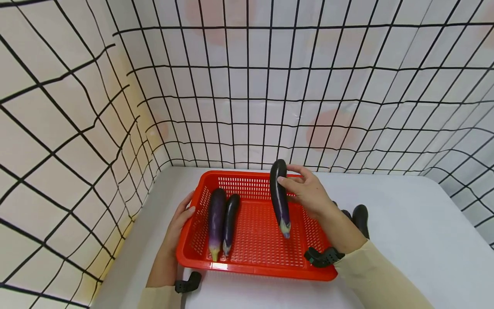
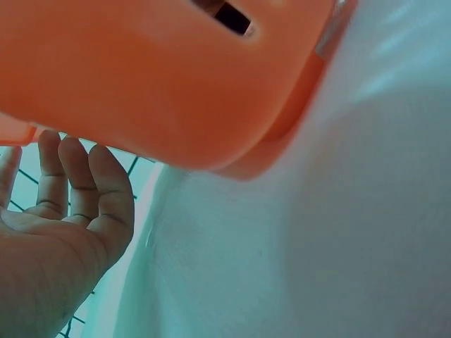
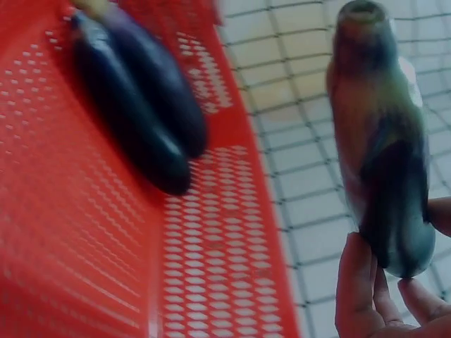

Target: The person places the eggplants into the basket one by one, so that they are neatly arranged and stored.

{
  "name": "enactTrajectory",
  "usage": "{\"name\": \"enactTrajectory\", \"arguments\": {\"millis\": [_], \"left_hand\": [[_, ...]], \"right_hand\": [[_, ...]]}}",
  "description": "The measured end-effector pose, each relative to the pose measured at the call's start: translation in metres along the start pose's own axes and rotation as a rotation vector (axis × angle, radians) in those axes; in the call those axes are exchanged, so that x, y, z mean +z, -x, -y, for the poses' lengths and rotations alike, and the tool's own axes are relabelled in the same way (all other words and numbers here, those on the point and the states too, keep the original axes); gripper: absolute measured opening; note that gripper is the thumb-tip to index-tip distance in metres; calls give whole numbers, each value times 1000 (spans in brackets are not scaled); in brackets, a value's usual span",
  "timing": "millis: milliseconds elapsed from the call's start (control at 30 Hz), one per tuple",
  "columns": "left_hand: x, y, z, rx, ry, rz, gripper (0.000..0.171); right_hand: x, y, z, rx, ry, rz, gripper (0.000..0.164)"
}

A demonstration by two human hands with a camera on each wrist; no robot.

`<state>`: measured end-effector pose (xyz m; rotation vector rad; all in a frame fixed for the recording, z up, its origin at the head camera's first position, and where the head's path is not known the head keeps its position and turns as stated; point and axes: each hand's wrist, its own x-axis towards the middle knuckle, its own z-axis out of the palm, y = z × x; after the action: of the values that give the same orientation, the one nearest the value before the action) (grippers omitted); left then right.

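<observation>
Over the red basket point(image 1: 262, 271), seemingly steadied by the relaxed left hand point(image 1: 180, 218), an eggplant point(image 1: 278, 193) is pinched by the right hand point(image 1: 310, 192).

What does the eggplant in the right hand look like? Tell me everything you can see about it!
The held eggplant is long and slightly curved, with smooth, shiny skin so dark purple it looks nearly black. Near the stem it turns lighter purple, then ends in a pale greenish cap. It looks whole. Its rounded end points away from the person and its stem end toward them. The right hand has its grip near the rounded end, above the red basket.
</observation>
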<state>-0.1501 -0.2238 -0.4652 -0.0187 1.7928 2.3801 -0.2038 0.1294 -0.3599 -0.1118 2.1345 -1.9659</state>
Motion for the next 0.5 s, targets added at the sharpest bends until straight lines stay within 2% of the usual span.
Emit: {"name": "enactTrajectory", "arguments": {"millis": [100, 300, 500], "left_hand": [[0, 0, 0, -1, -1, 0, 56], [-1, 0, 1, 1, -5, -14, 56], [-2, 0, 0, 2, -11, -10, 56]], "right_hand": [[12, -12, -6, 29, -15, 32, 64], [34, -32, -14, 114, -51, 44, 59], [52, -42, -22, 178, -91, 44, 56]]}}
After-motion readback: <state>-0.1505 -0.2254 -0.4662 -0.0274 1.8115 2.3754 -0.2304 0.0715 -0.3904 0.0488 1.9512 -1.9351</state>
